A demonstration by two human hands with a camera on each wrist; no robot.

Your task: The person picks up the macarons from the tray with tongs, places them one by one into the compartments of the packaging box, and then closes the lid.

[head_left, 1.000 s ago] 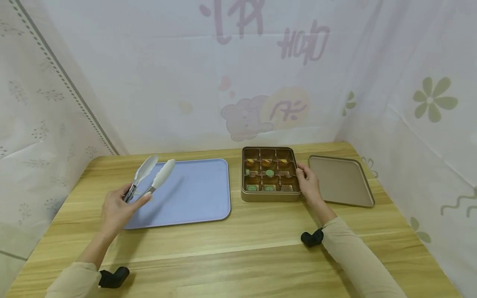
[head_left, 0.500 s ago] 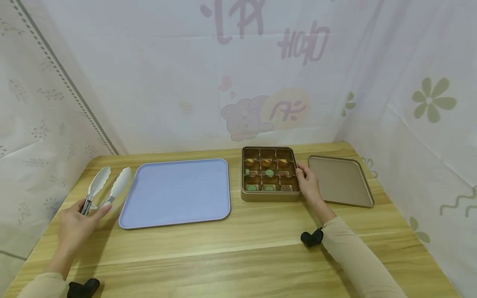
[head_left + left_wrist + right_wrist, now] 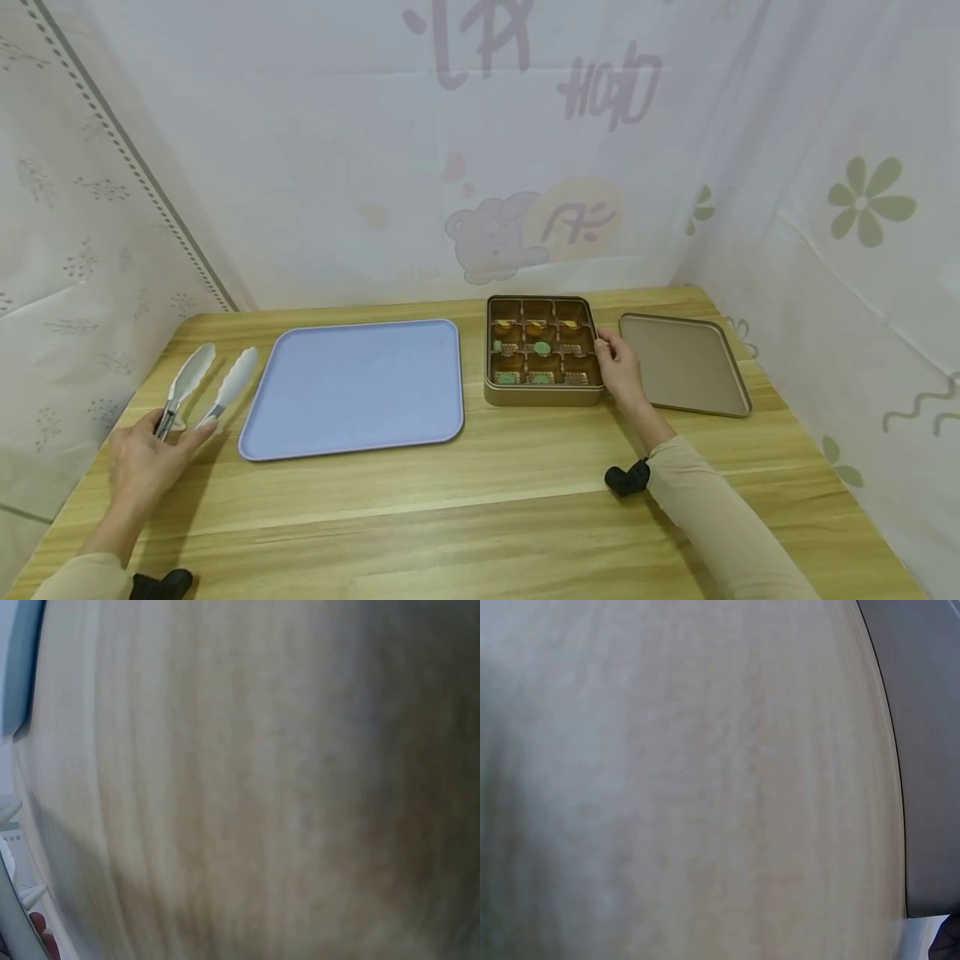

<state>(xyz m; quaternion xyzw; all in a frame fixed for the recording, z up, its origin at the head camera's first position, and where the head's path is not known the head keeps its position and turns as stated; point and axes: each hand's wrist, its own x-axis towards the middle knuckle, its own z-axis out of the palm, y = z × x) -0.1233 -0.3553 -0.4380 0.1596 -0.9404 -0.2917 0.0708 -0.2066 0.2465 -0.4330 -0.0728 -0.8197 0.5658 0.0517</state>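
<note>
On the left in the head view, my left hand (image 3: 142, 458) grips a pair of tongs (image 3: 236, 379) with white scalloped heads spread apart, pointing away from me. The tongs (image 3: 15, 922) and a fingertip show at the lower left of the left wrist view. My right hand (image 3: 621, 371) holds the right side of a bronze square tin (image 3: 543, 396), thumb at the rim. Its brown divided insert has several compartments. Green round pieces (image 3: 542, 348) lie in the middle and front rows, small orange-yellow pieces (image 3: 537, 324) in the back row. In the right wrist view, the tin's wall (image 3: 937, 750) fills the right edge.
A light blue tray (image 3: 352, 392) lies flat between the tongs and the tin. Right of the tin, the bronze lid (image 3: 686, 362) lies on the wooden table (image 3: 450, 517). Printed white cloth (image 3: 337, 150) hangs behind and at both sides.
My left hand has moved left with the tongs, from over the tray to beside it, and slightly lower in the last half second. My right hand and the tin have stayed put.
</note>
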